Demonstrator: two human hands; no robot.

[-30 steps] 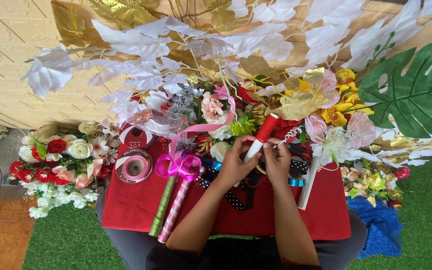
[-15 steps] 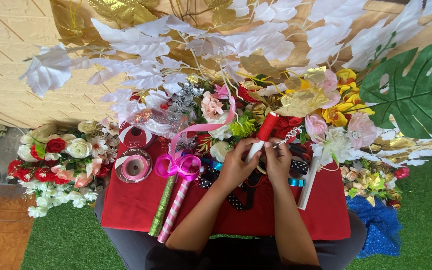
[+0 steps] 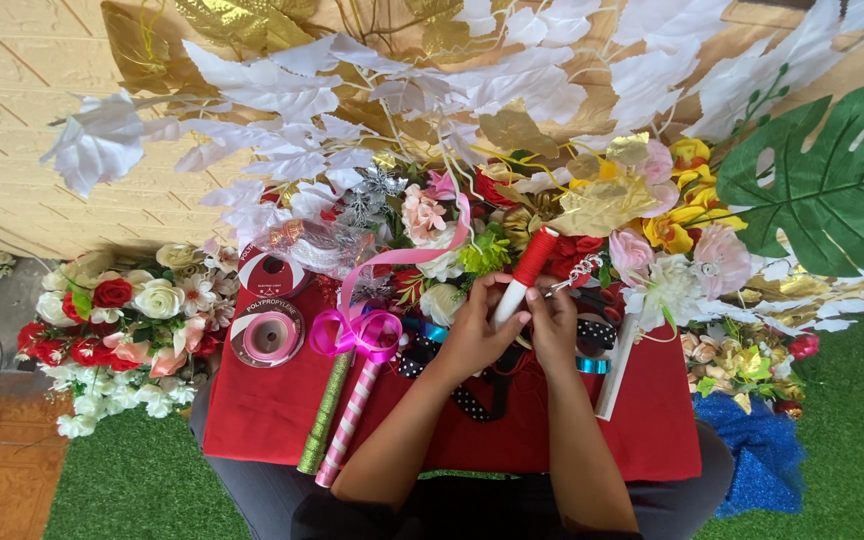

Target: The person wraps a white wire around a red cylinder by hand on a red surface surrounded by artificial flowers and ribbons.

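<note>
The left hand [image 3: 472, 335] is closing around a stick wrapped in red and white [image 3: 522, 280]. The stick is tilting up and away from the person, and its red end is poking into the pile of flowers. The right hand [image 3: 555, 322] is just beside the left hand, with its fingers curling near the white part of the stick. I cannot tell if the right hand is gripping the stick or only touching it.

Both hands are hovering over a red cloth [image 3: 272, 420] that is lying across the person's lap. Everything else is sitting around this cloth. On the left part of the cloth, a pink ribbon roll [image 3: 268, 336] is lying flat. Near the middle of the cloth, a bright pink bow [image 3: 357, 332] is sitting on top of a pink striped stick [image 3: 349, 425]. A green glitter stick [image 3: 323, 415] is lying right beside the striped one. Black ribbon with white dots [image 3: 467, 400] is trailing under the arms. A white stick [image 3: 617, 370] is lying on the right part of the cloth.

Off the left edge of the cloth, red and white roses [image 3: 117, 310] are lying in a bunch. Past the far edge, white leaves [image 3: 282, 90] are spreading out. A big green leaf [image 3: 832, 180] is showing off to the far right.
</note>
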